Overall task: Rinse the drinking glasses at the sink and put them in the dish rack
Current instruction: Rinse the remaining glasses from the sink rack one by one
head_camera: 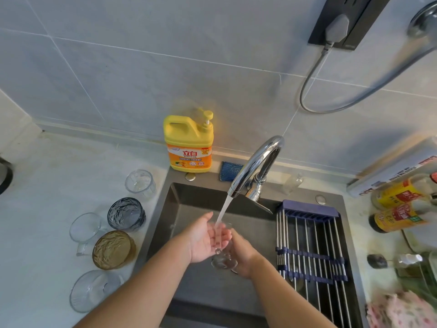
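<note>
1. The clear drinking glass is over the sink, tilted between both hands, its mouth under the water stream that lands just above the fingertips
2. Left hand: fingers nearly straight and close together, laid along the glass wall. Right hand: fingers curled round the lower body, tips hidden
3. Advised: the person should roll the glass between the fingers so that water sweeps the whole inside, then tip it out
4. Wet glass will likely be slippery, so the right-hand grip should stay firm
5. The dish rack lies just beyond the right knuckles; the other glasses stand beyond the left wrist
</note>
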